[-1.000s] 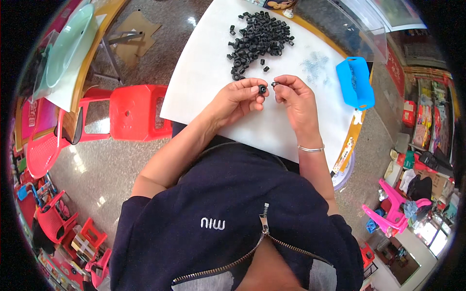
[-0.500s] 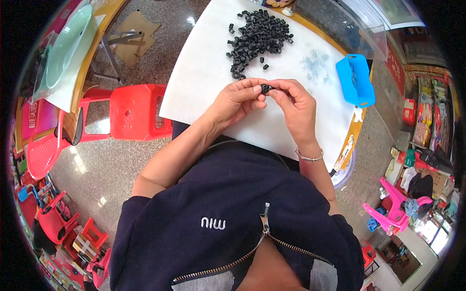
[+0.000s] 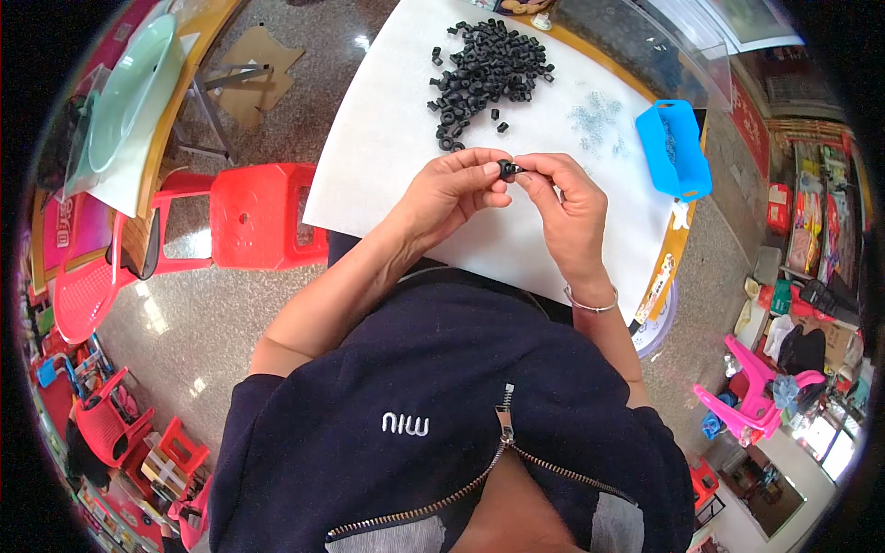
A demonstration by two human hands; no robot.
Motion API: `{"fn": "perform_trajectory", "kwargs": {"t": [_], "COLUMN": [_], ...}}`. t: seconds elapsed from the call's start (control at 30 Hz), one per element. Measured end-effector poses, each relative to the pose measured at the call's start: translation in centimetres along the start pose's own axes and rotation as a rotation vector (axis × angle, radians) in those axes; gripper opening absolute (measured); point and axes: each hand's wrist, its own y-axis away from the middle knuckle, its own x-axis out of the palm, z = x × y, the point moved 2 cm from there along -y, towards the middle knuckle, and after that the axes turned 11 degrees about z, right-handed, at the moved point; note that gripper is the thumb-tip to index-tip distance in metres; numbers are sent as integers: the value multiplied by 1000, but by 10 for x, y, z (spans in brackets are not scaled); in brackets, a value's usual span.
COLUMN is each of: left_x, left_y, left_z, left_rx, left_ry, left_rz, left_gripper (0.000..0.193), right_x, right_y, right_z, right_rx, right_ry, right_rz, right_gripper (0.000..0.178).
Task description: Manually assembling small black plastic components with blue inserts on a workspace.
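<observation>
Between the thumb and fingers of my left hand (image 3: 454, 192) is a small round black part (image 3: 506, 170). My right hand (image 3: 570, 207) meets it from the right, thumb and forefinger pinched at the part's side. Something small and partly shiny shows at those fingertips, too tiny to name. Both hands are over the near half of the white-covered table (image 3: 369, 138). Just beyond them lies a heap of similar black parts (image 3: 493, 69), with a few loose ones at its edge.
Tiny pale bits (image 3: 597, 120) lie scattered right of the heap. A blue plastic basket (image 3: 652, 152) stands at the table's right edge, with small pieces inside. A red stool (image 3: 244, 217) is left of the table. A clear panel (image 3: 682, 64) rises at the far right.
My right hand has shifted slightly right, and its fingertips are a little farther from my left hand's. The black part between them has turned a little.
</observation>
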Motion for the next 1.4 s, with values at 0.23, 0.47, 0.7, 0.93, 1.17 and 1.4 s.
{"fn": "perform_trajectory", "kwargs": {"t": [0.23, 0.47, 0.7, 0.93, 1.17, 1.4], "left_x": [4, 9, 8, -5, -6, -16], "left_y": [1, 3, 1, -3, 0, -5], "left_z": [-3, -8, -7, -1, 4, 6], "left_rx": [4, 5, 5, -68, -69, -92], "left_ry": [-117, -281, -346, -390, -648, -582], "left_rz": [-66, -100, -115, -86, -134, -112], "left_gripper": [25, 20, 20, 25, 22, 22], "right_x": [2, 3, 5, 7, 8, 11], "right_y": [1, 2, 3, 5, 9, 8], "right_z": [-1, -1, -3, -13, -26, -22], "right_rx": [-21, -50, -94, -259, -375, -336], "right_ry": [49, 148, 200, 334, 540, 430], "right_rz": [1, 9, -3, 38, 130, 96], "right_gripper": [15, 14, 14, 19, 20, 19]}}
